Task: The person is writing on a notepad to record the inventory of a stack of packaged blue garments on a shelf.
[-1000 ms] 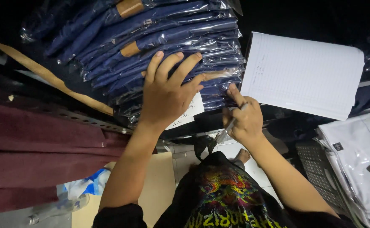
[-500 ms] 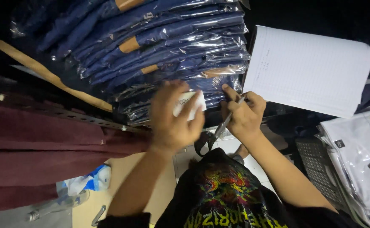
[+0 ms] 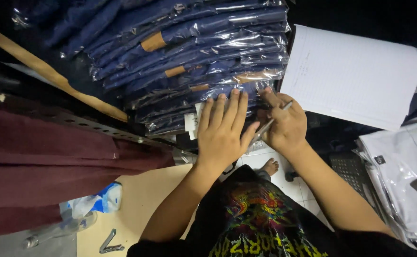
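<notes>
The left hand (image 3: 222, 131) lies flat, fingers spread, on the lower edges of the stacked navy garments in clear plastic bags (image 3: 203, 57) on the shelf; its grip is released, holding nothing. The right hand (image 3: 284, 124) is clenched around a pen (image 3: 269, 124), pressed against the same bags. From where I stand, the slick plastic looks ready to slide: a push could tip the stack forward. The pen tip might pierce a bag, and the white notebook (image 3: 356, 71) leaning beside it could slip.
</notes>
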